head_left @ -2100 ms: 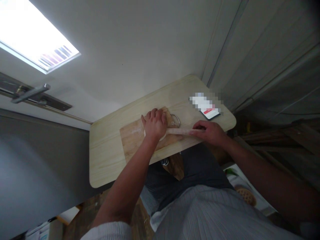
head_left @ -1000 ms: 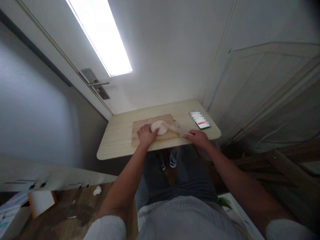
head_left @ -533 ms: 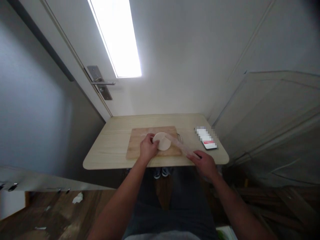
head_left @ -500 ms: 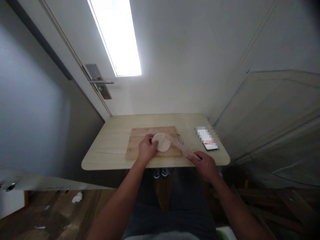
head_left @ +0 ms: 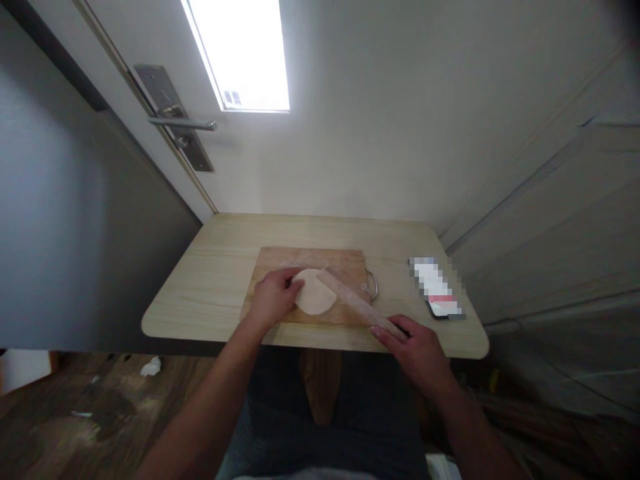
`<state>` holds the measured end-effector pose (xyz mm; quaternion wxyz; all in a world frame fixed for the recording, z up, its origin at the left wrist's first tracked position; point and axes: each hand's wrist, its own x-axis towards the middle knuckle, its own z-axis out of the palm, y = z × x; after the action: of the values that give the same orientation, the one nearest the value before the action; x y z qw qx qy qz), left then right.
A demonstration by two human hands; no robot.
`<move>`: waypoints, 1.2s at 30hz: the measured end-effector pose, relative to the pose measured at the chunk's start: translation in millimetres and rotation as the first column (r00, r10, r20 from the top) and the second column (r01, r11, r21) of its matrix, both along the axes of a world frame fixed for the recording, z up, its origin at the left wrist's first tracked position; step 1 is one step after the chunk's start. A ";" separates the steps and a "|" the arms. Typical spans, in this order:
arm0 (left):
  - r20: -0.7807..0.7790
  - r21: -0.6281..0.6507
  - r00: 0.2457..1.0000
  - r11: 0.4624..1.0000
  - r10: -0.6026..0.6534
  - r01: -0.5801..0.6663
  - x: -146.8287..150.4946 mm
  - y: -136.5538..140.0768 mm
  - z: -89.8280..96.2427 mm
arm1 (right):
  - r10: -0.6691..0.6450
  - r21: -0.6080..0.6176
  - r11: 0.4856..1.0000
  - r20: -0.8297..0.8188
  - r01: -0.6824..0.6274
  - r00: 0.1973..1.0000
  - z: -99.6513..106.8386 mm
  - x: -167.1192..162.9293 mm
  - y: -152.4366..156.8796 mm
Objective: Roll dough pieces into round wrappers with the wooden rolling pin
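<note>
A round, flat, pale dough wrapper [head_left: 315, 297] lies on a wooden cutting board [head_left: 285, 257] dusted with flour. My left hand [head_left: 275, 297] pinches the wrapper's left edge between thumb and fingers. In my right hand [head_left: 413, 347] is the near end of a light wooden rolling pin [head_left: 357, 305], the fingers wrapped round it. The pin slants up to the left, and its far tip rests over the right edge of the dough. A metal ring handle [head_left: 373, 285] sticks out from the board's right side.
The board stands on a small pale table [head_left: 195, 287] with rounded corners. A phone [head_left: 435, 287], partly pixelated, lies at the table's right. Behind rises a white door with a lever handle [head_left: 183, 124] and a bright window. Crumpled white paper [head_left: 151, 366] lies on the floor.
The view has tilted and come closer, so the table looks larger. Both hands keep their hold on the wrapper and the rolling pin, whose tip stays at the dough's right side.
</note>
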<state>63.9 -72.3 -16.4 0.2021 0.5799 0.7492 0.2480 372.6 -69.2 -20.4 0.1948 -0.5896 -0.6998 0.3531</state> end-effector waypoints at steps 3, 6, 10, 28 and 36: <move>-0.008 0.014 1.000 1.000 -0.003 0.003 -10.5 -1.4 1.0 | 0.046 -0.032 0.998 0.032 -0.045 0.998 0.3 -7.5 -2.7; -0.021 0.063 0.993 0.992 0.112 -0.111 -18.9 1.0 3.2 | 0.114 -0.015 0.993 0.028 -0.114 0.993 -0.2 -13.2 -4.7; -0.006 0.273 0.989 0.951 0.150 -0.142 -6.3 21.4 13.5 | 0.162 -0.003 0.987 0.042 -0.162 0.986 -0.7 -20.1 -4.5; -0.459 0.121 0.871 0.959 -0.176 0.258 52.2 81.0 1.3 | 0.005 -0.005 1.000 0.200 -0.004 0.980 -12.0 2.1 -2.2; -0.466 0.134 0.868 0.956 -0.172 0.261 53.4 89.9 -4.2 | 0.015 0.136 0.990 0.229 -0.047 0.973 -12.5 3.2 7.3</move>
<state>117.3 17.6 -20.6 -0.0067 0.7186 0.6781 0.1541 375.8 -61.9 -32.9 0.1493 -0.5999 -0.7497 0.2361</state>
